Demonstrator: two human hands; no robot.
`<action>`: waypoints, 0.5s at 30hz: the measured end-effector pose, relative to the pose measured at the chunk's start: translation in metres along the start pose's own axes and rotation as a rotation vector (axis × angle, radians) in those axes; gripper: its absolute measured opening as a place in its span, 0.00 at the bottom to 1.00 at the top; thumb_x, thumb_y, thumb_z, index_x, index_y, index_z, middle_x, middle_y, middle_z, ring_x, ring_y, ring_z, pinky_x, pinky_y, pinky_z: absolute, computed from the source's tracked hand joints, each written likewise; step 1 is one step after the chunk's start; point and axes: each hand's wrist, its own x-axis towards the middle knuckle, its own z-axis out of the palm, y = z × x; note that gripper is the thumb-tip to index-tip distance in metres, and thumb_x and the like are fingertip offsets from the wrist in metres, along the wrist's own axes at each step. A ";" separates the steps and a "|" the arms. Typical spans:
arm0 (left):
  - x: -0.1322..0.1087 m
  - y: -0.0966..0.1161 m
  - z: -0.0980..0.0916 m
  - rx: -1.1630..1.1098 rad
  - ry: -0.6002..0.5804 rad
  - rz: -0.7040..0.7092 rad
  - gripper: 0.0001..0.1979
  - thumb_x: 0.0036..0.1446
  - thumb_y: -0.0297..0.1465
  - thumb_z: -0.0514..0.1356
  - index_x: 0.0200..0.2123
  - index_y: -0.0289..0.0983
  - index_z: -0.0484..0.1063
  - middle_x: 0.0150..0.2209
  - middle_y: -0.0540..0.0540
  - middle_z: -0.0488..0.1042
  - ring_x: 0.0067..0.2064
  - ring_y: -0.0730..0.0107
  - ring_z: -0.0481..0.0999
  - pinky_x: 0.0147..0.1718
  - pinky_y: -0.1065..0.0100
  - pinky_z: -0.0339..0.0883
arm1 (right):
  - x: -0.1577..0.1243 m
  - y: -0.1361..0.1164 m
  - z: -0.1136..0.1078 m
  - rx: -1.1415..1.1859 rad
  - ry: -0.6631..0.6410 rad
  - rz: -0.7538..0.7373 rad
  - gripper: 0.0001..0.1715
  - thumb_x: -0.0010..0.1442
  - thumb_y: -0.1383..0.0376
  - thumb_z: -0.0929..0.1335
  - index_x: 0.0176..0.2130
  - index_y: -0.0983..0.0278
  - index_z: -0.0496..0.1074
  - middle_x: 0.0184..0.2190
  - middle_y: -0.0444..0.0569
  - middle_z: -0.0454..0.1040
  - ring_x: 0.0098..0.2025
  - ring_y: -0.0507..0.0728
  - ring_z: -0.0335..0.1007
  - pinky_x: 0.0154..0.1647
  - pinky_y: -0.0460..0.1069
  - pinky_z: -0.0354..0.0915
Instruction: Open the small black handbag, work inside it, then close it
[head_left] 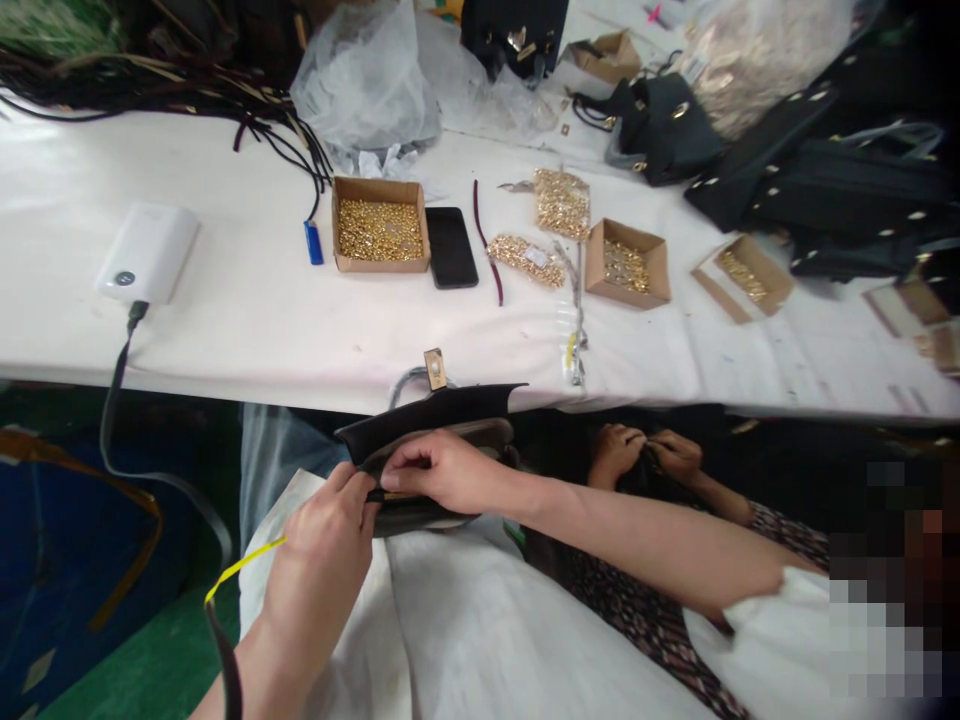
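Observation:
My left hand [324,545] and my right hand [439,470] both grip a black handbag [431,420] held over my lap, just below the white table's front edge [300,375]. The left hand pinches the bag's lower left side. The right hand's fingers close on its top opening. A gold clasp [435,368] sticks up from the bag's flap. A black strap with a yellow tag [236,568] hangs by my left wrist.
On the table: an open box of gold studs [380,232], a black phone [451,247], a white power bank [148,253], bags of gold fittings [561,203], more small boxes [627,264], black handbags [840,190]. Another person's hands [649,455] work at my right.

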 end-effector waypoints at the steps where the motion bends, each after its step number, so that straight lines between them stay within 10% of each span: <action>1: -0.003 0.000 0.003 0.001 0.011 0.005 0.08 0.73 0.26 0.56 0.44 0.41 0.75 0.44 0.46 0.76 0.45 0.52 0.80 0.41 0.53 0.66 | -0.001 0.002 0.001 0.033 -0.008 0.051 0.13 0.66 0.56 0.77 0.40 0.63 0.86 0.35 0.44 0.83 0.37 0.54 0.73 0.39 0.48 0.65; 7: -0.013 -0.004 0.015 -0.018 0.093 0.009 0.06 0.70 0.24 0.57 0.45 0.42 0.69 0.44 0.46 0.77 0.40 0.53 0.81 0.38 0.53 0.68 | -0.001 0.016 0.005 0.275 -0.063 0.220 0.17 0.58 0.56 0.82 0.41 0.65 0.86 0.36 0.47 0.84 0.36 0.53 0.73 0.41 0.48 0.67; 15: -0.011 -0.007 0.020 -0.174 0.173 -0.033 0.36 0.63 0.26 0.60 0.72 0.41 0.54 0.45 0.46 0.81 0.43 0.49 0.84 0.43 0.52 0.74 | 0.004 0.020 0.004 0.462 -0.116 0.210 0.21 0.50 0.57 0.84 0.42 0.64 0.87 0.37 0.47 0.85 0.39 0.54 0.77 0.48 0.50 0.70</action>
